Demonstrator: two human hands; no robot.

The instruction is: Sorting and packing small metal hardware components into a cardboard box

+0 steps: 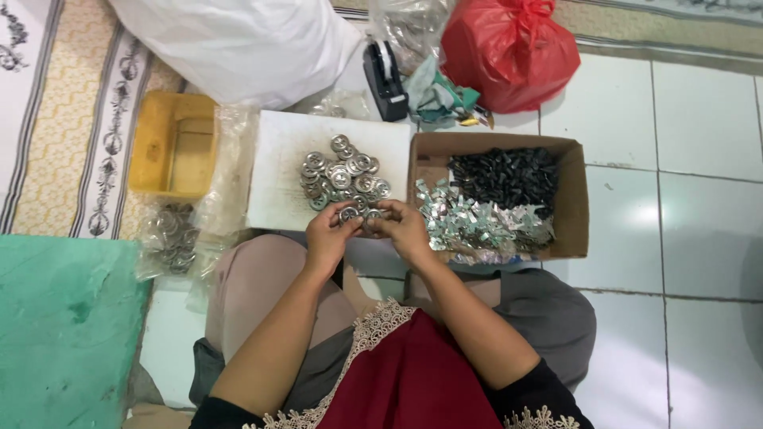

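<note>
**Hands met over a small metal ring at the edge of the white board**

Dark red cloth with a lace trim (373, 334) filled the bottom centre of the frame, with both forearms reaching up from it. Just above, at mid-frame, the left hand (330, 238) and the right hand (404, 228) came together, fingers curled. The left pinched a small round metal ring (348, 214) between thumb and fingertips; the right was closed beside it on another small piece, too hidden to identify. Both hands hovered at the near edge of a white board (278, 171), where a pile of metal rings (343, 178) lay just above them.

Right of the hands sat a cardboard box (576, 199) holding silver foil scraps (469, 218) nearer and black small parts (505, 175) farther. At left, a clear bag of rings (168, 234) lay below a yellow tray (171, 143), with a green mat (63, 326) in the lower left corner.

Along the top edge stood a white sack (238, 44), a black tape dispenser (385, 79) and a red plastic bag (509, 52).
</note>
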